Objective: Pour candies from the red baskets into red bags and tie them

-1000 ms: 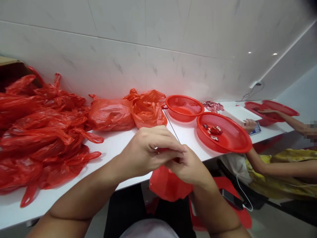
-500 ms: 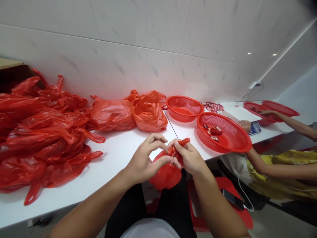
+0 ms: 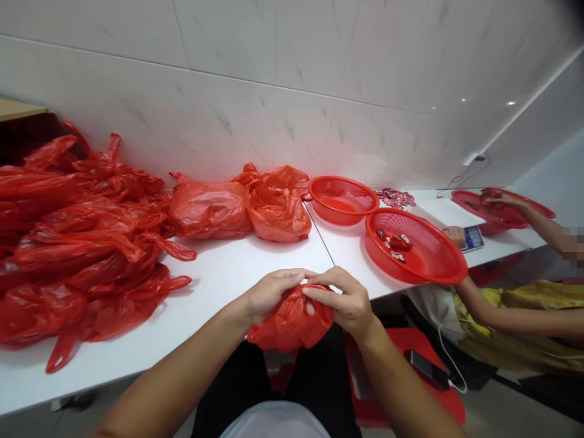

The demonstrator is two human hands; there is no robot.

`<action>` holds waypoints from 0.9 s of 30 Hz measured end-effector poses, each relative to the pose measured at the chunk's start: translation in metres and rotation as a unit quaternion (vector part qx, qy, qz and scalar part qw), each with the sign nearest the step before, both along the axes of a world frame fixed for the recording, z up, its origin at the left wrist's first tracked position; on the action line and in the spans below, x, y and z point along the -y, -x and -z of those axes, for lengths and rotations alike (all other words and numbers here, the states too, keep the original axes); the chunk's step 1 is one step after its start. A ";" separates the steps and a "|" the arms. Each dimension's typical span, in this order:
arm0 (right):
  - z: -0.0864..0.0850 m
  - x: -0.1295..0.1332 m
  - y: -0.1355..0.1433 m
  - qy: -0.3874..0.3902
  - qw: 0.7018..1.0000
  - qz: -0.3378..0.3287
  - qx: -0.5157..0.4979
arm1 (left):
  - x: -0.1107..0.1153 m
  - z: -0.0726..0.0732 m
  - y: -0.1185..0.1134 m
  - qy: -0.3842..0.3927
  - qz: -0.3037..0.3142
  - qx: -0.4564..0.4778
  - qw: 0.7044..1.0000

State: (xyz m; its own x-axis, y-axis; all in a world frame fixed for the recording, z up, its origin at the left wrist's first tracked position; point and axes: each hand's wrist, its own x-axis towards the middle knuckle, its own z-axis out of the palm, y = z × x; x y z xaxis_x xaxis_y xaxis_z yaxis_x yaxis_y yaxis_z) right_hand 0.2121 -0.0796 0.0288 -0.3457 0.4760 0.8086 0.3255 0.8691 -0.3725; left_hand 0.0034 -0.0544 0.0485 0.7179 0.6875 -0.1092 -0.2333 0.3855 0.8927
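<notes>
Between my two hands is a red plastic bag (image 3: 292,325), bunched at its top, held just past the table's front edge above my lap. My left hand (image 3: 274,292) wraps the bag's left side and neck, its fingers partly hidden behind the plastic. From the right, my right hand (image 3: 344,298) pinches the gathered neck with thumb and fingers. Whatever is inside the bag cannot be made out. Beyond my hands, an open red plastic bag (image 3: 279,213) stands against a filled red bag (image 3: 207,210) by the wall.
Tied red bags (image 3: 91,243) heap up on the left of the white table (image 3: 219,292). Right of centre are a red basket (image 3: 342,213) and another red basket (image 3: 429,255) with several wrapped pieces. A co-worker's hand (image 3: 502,198) reaches into a far basket. A phone (image 3: 427,368) lies on a red stool.
My left hand, spread before, has closed on the bag. The bag's twisted end no longer sticks up, and both hands have moved slightly lower. The co-worker's hand has lifted a little.
</notes>
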 end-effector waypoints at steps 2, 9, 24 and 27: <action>0.001 -0.001 0.002 -0.021 1.000 0.012 0.014 | 0.000 0.004 -0.001 -0.020 -0.029 -0.024 0.999; -0.002 -0.008 -0.024 -0.012 0.997 0.074 0.025 | -0.008 -0.014 0.039 -0.407 -0.262 -0.249 0.839; 0.003 -0.008 0.012 0.242 0.969 -0.042 -0.038 | 0.006 0.008 0.034 -0.472 -0.023 -0.227 0.852; -0.007 -0.002 0.035 0.194 0.979 -0.060 0.002 | 0.008 0.021 0.013 -0.443 0.033 -0.177 0.878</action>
